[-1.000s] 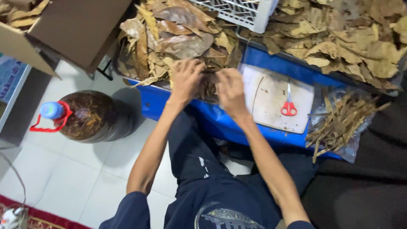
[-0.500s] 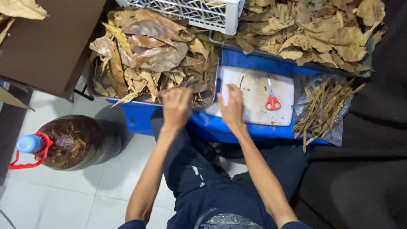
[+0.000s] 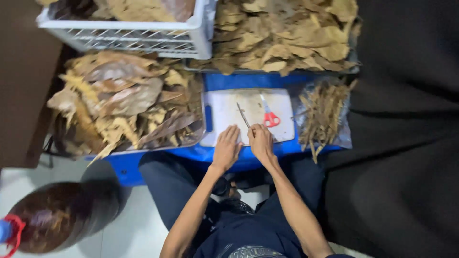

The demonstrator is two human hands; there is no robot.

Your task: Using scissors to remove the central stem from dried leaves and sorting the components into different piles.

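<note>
White cutting board (image 3: pixel 229 114) sits on the blue table (image 3: pixel 224 81); we rest both hands at its near edge. Left hand (image 3: pixel 226 149) lies flat, fingers spread, holding nothing. Right hand (image 3: pixel 261 140) curls, fingertips pinching a thin dried stem (image 3: pixel 243 115) laid on the board. Count: one pair of red-handled scissors (image 3: pixel 270 116) unused, one stem bundle (image 3: pixel 323 114) stripped at right, two loose piles of dried leaves (image 3: pixel 124 107) left, one white crate (image 3: pixel 134 28).

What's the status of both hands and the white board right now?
Left hand flat on white board, holding nothing. Right hand at a thin stem; grip unclear. Red-handled scissors beside it. Nothing blocking.
</note>
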